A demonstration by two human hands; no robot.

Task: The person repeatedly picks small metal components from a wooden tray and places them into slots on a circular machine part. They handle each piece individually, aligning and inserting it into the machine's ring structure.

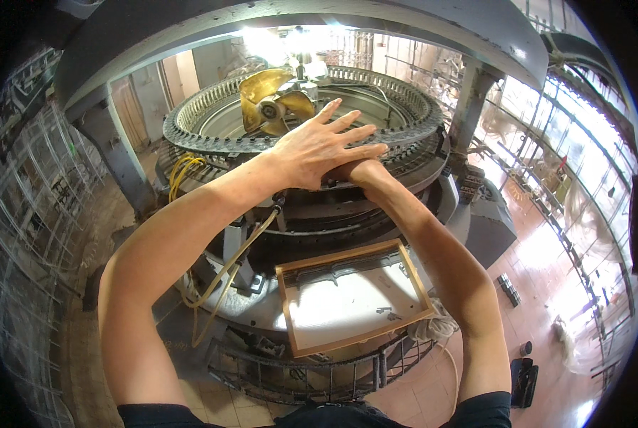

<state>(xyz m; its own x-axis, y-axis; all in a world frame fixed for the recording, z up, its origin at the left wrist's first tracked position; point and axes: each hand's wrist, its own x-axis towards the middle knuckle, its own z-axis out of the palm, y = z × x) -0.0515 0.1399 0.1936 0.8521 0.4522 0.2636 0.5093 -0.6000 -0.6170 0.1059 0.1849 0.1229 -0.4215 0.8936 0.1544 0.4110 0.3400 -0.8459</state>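
Note:
My left hand (319, 146) is stretched out palm down with its fingers spread, over the near rim of a large round machine (233, 145) with a dark toothed ring. My right hand (365, 173) crosses beneath it, and its fingers are mostly hidden by the left hand. I cannot make out whether anything is under the hands. Just beyond them, a fan (270, 107) with yellow blades stands inside the ring. Below my wrists lies a shallow wood-framed tray (295, 310) with a white bottom, a row of dark thin pieces along its far side and a few small loose bits.
A thick grey beam (305, 16) arches overhead on grey posts (123, 153). Pale hoses (237, 264) hang left of the tray. A curved black rail (297, 374) runs close to me. Racks of rods and plastic sheeting (583, 185) line the right side, beyond a tiled floor (533, 285).

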